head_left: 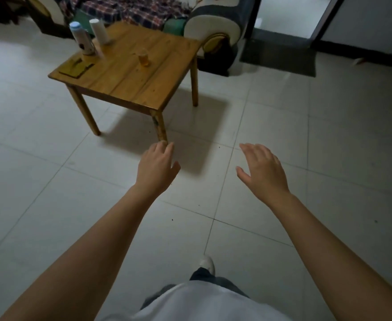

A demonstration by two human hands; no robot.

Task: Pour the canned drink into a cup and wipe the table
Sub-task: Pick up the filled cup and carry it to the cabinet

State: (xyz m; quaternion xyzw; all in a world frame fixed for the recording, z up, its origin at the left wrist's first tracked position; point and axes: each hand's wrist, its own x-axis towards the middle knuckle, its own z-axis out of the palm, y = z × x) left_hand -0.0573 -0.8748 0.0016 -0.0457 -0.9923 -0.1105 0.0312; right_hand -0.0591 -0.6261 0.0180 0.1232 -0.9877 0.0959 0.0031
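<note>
1. Hands first: we see the left hand (158, 163) held out over the floor (283, 126), palm down, fingers loosely bent at the tips and holding nothing.
2. The right hand (263, 170) is out beside it, well apart, fingers straight and relaxed, thumb spread, also holding nothing.
3. Both hands are well short of the wooden table (130, 75), which stands ahead and to the left; the left hand's fingertips sit just in front of the table's nearest leg as we see it.
4. On the table, toward its middle, we find a small clear cup (144, 59) with amber liquid in it.
5. At the far left corner stand two upright cylinders: a white can (99, 31) and, just in front of it, a container with a pale blue cap (82, 38). We cannot tell which holds the drink.
6. Near the left edge lies a flat yellowish cloth (76, 68), folded on the tabletop.
7. Behind the table we see a sofa (216, 31) with a plaid cover.
8. Below, a white shirt and one white shoe (207, 262) on the tiles.
</note>
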